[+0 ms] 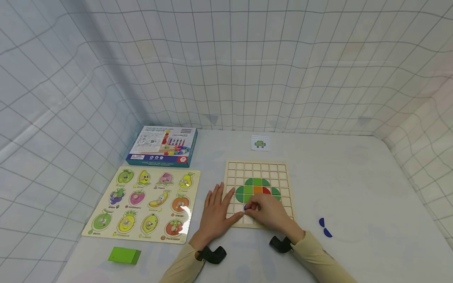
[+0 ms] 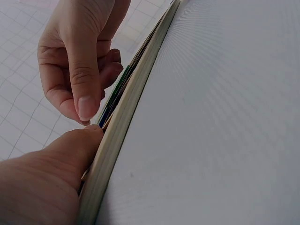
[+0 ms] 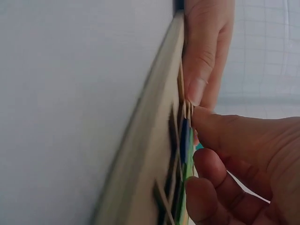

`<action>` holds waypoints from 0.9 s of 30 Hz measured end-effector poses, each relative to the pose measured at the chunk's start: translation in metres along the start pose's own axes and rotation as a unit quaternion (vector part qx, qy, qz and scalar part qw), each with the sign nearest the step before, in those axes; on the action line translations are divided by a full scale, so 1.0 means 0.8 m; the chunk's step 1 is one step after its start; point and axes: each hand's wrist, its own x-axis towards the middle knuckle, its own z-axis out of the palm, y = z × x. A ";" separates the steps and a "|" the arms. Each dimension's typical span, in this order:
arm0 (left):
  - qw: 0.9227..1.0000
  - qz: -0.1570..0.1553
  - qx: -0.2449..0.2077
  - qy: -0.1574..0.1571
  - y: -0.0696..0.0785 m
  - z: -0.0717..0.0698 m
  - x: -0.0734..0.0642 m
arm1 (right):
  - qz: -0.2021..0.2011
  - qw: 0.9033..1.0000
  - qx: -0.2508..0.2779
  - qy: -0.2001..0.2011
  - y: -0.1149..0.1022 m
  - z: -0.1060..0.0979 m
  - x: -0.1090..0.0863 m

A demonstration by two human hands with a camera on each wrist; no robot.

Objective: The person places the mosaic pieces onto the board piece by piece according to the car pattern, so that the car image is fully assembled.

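Note:
A wooden grid board (image 1: 231, 169) lies in front of me, with green, orange and red tiles (image 1: 257, 189) set in a car-like shape. My left hand (image 1: 214, 215) rests on its left edge, fingers spread and straight, thumb along the front cells. Over the board's lower part, my right hand (image 1: 270, 211) has its fingers curled and pinches a small blue half-circle tile (image 1: 245, 207) at a cell below the green ones. In the right wrist view the blue tile (image 3: 183, 136) sits low among the grid walls by the fingertips, partly hidden.
Two blue half-circle tiles (image 1: 325, 228) lie right of the board. A pattern card (image 1: 260, 143) is behind it. To the left are a fruit peg puzzle (image 1: 141, 204), a toy box (image 1: 162, 146) and a green block (image 1: 124, 255). Grid-patterned cloth walls (image 1: 247, 70) surround the table.

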 end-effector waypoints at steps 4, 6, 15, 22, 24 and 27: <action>1.000 -0.002 0.006 -0.007 0.001 -0.001 0.001 | 0.027 0.999 0.005 0.027 0.006 -0.015 -0.007; 1.000 -0.005 0.008 -0.010 0.002 -0.002 0.001 | 0.034 0.998 0.004 0.043 0.011 -0.025 -0.011; 1.000 -0.013 0.006 -0.018 0.001 -0.001 0.000 | 0.051 0.995 0.001 0.082 0.044 -0.067 -0.047; 0.999 -0.018 0.005 -0.028 0.000 0.001 0.000 | 0.120 0.987 -0.026 0.106 0.072 -0.092 -0.085; 1.000 -0.016 0.007 -0.025 0.000 0.001 0.000 | 0.141 0.984 -0.023 0.107 0.080 -0.100 -0.097; 1.000 -0.012 0.011 -0.020 0.000 0.001 0.000 | 0.164 0.981 -0.023 0.099 0.093 -0.111 -0.113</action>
